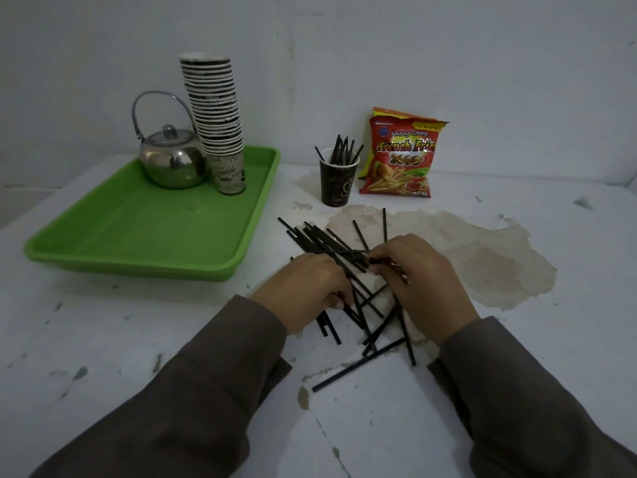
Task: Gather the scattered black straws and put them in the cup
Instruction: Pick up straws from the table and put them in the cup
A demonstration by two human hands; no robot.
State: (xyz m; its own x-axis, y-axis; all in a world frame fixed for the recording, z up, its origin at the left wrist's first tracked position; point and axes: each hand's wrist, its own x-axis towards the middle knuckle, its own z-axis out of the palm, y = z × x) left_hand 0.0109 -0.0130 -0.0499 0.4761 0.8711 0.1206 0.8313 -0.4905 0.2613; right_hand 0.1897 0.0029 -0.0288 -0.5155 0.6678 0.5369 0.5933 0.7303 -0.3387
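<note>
Both hands (362, 284) curl fingers (377, 262) onto scattered black straws (322, 239).

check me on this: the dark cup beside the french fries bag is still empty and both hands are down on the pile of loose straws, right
Not quite: the head view shows the dark cup already holds several black straws. The rest stands: it sits beside the french fries bag, and the left hand and right hand are on the loose straws.

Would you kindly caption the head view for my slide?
Both hands, left hand and right hand, gather scattered black straws below a partly filled cup.
</note>
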